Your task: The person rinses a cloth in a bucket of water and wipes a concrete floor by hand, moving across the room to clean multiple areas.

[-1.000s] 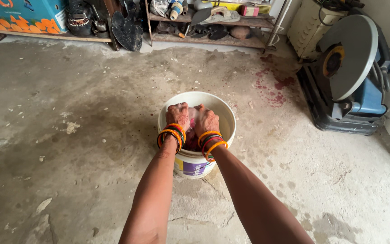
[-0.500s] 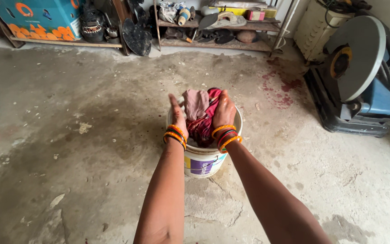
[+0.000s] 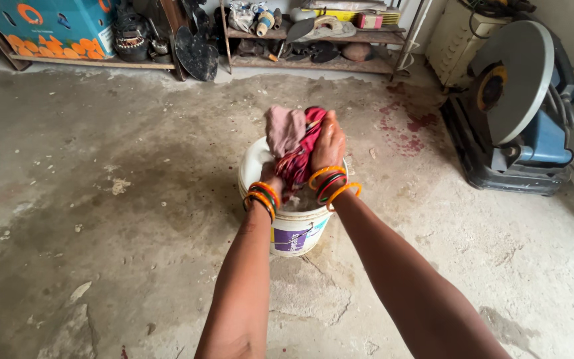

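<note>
- Right hand (image 3: 329, 143) grips the top of a wet red-pink cloth (image 3: 295, 143), lifted above the bucket (image 3: 292, 229).
- Left hand (image 3: 270, 176) clasps the cloth lower down.
- Cloth hangs upright between both hands.

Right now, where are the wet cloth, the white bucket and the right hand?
wet cloth (image 3: 287, 129): head view, on the pinkish upper fold.
white bucket (image 3: 252, 163): head view, on the bare left rim.
right hand (image 3: 329, 143): head view, on the back of the hand gripping the cloth.
</note>
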